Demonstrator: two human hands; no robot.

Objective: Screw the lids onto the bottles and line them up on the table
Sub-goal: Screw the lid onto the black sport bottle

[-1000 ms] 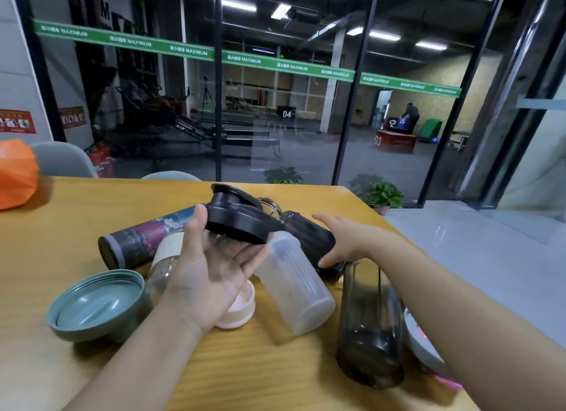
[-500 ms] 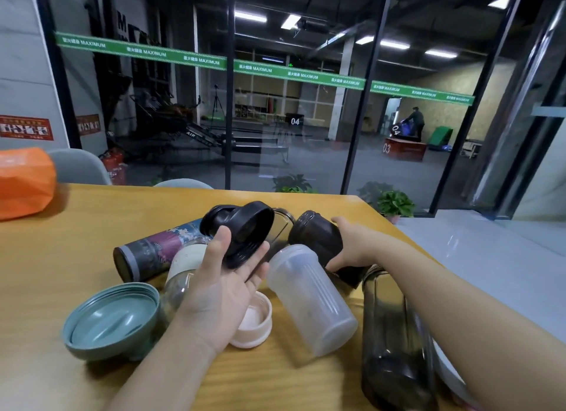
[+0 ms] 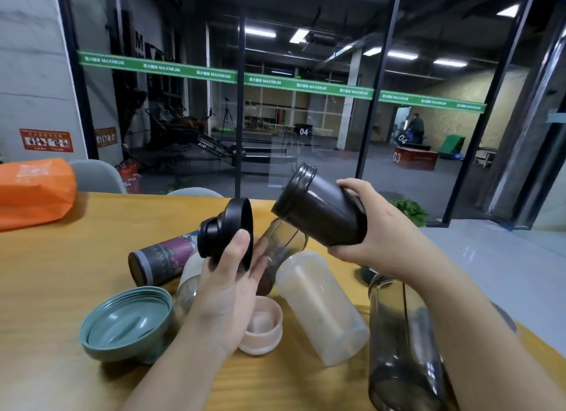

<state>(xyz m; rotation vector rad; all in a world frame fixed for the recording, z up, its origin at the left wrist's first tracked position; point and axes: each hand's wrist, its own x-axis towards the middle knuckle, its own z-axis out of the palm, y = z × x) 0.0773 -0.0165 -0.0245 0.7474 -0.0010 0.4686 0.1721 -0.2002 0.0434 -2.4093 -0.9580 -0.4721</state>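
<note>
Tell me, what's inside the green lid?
Nothing loose shows in the green lid. It lies open side up on the table, showing only its own ridges and a raised bump. Its near inner wall is hidden.

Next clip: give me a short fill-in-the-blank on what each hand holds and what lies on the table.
1. The left hand holds a black ____.
2. The right hand grips the black bottle, whose mouth is ____.
3. The frosted bottle lies on its ____ on the table.
4. The green lid rests with its inside facing ____.

Missing: lid; open; side; up
</note>
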